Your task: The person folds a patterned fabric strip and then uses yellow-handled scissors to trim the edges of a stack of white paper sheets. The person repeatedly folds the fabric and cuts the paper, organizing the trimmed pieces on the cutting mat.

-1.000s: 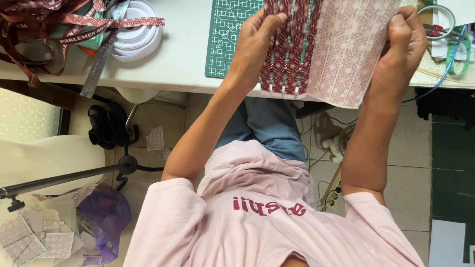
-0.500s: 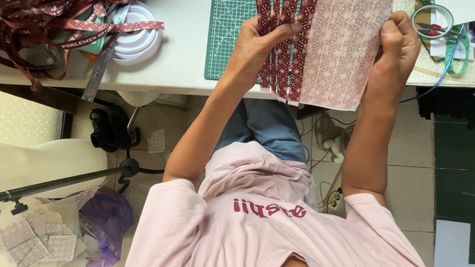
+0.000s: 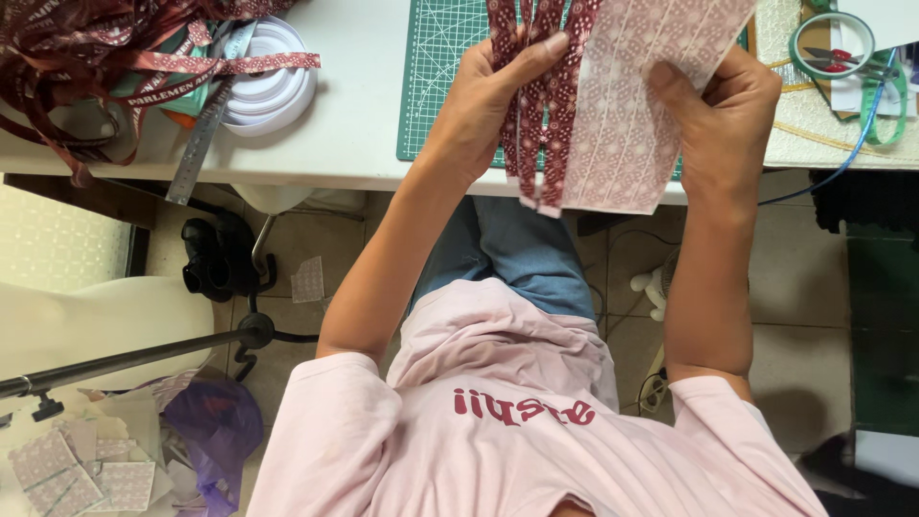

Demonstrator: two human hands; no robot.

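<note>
Left hand (image 3: 488, 105) closed on dark red patterned strips (image 3: 536, 105); right hand (image 3: 723, 115) gripping pale pink patterned sheet (image 3: 641, 124), held touching over green cutting mat (image 3: 436, 77) at white worktop's (image 3: 354, 115) near edge.

This is a small sewing or craft workroom, likely set up in a home. A white bench (image 3: 354, 144) carries a green gridded cutting mat (image 3: 445, 67), a metal ruler (image 3: 201, 134), a roll of white tape (image 3: 273, 91) and a heap of dark red patterned ribbons (image 3: 86, 57), with small scissors (image 3: 828, 57) off to one side. Below, the tiled floor (image 3: 795, 287) holds cut squares of patterned fabric (image 3: 67, 469), a purple bag of scraps (image 3: 215, 426) and loose cables.
</note>
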